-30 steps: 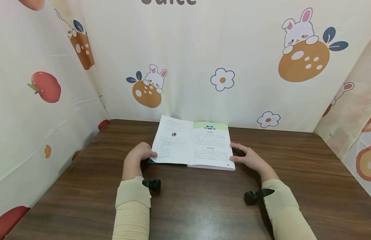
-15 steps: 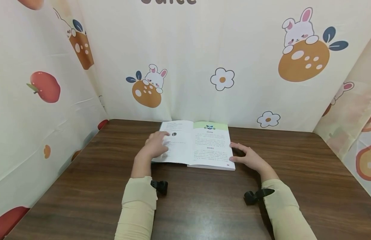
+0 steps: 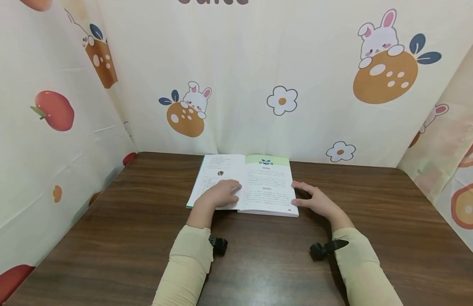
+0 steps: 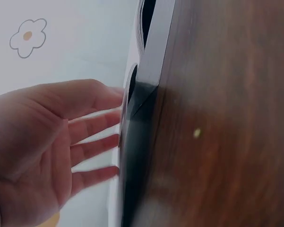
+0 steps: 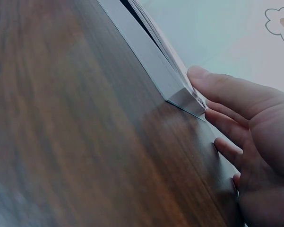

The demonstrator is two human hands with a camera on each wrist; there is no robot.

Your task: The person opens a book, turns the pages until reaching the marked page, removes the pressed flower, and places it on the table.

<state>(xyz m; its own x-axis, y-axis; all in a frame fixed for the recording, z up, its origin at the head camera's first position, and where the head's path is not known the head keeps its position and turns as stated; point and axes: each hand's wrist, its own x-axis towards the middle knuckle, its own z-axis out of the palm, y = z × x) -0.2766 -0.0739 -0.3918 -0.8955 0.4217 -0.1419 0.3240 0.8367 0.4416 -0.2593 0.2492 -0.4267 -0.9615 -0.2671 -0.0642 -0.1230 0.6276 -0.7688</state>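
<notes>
An open book (image 3: 268, 180) lies at the back of the table, its right page topped by a green band. My left hand (image 3: 218, 194) rests on the lower part of the left page (image 3: 211, 163), near the fold. In the left wrist view its fingers (image 4: 92, 152) are spread and fairly straight, tips on the paper. At the book's right edge is my right hand (image 3: 316, 199). The right wrist view shows its thumb (image 5: 222, 85) on the page corner and the fingertips beside the page block (image 5: 182, 98), with the fingers loosely bent.
The dark wooden table (image 3: 267, 263) spreads out in front of the book. Behind it hangs a pale printed curtain (image 3: 240, 106), with more curtain at both sides. A black strapped camera (image 3: 220, 245) sits on the left wrist, another camera (image 3: 318, 251) on the right.
My left hand has let go of the left page's outer edge and slid right across the page towards the fold. The raised left page has come down flat. My right hand has stayed put.
</notes>
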